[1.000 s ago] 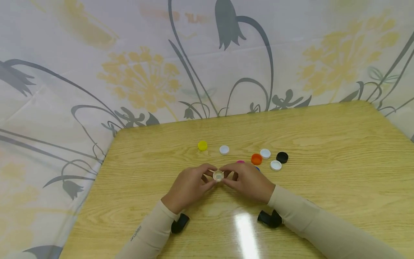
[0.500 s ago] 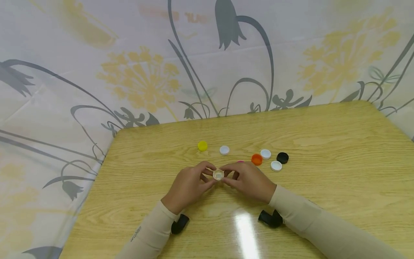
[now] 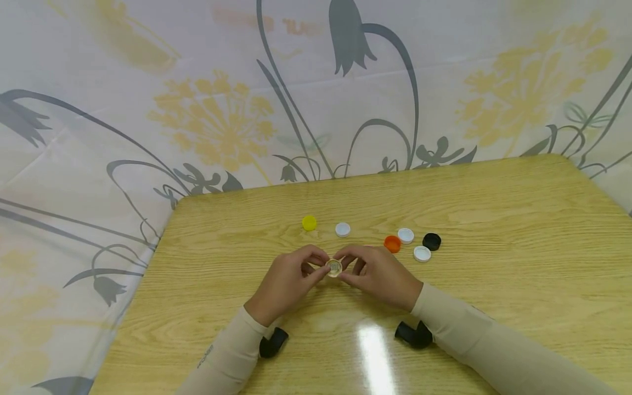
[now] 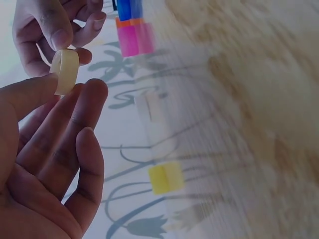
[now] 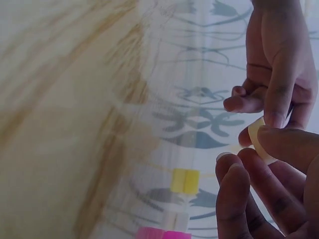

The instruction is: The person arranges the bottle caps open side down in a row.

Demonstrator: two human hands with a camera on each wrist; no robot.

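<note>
A small cream bottle cap (image 3: 333, 267) is held up between the two hands over the middle of the table, its hollow side facing the head camera. My left hand (image 3: 288, 282) pinches its left edge, thumb at the near rim. From the other side my right hand (image 3: 382, 277) pinches it between thumb and fingers. In the left wrist view the cap (image 4: 69, 72) shows edge-on, with the left thumb on its face. The right wrist view has the right thumb pressed on the cap (image 5: 255, 137), hiding part of it.
Behind the hands lie a yellow cap (image 3: 309, 223), a white cap (image 3: 343, 229), an orange cap (image 3: 392, 244), two more white caps (image 3: 422, 253) and a black cap (image 3: 432, 241). Pink (image 4: 135, 39) and blue (image 4: 130, 9) caps show in the left wrist view. Patterned cloth (image 3: 316, 99) hangs behind the table.
The cream cap has turned slightly between the fingers, and the left thumb has shifted onto its rim. The pink and blue caps have passed out of sight behind the right hand in the head view.
</note>
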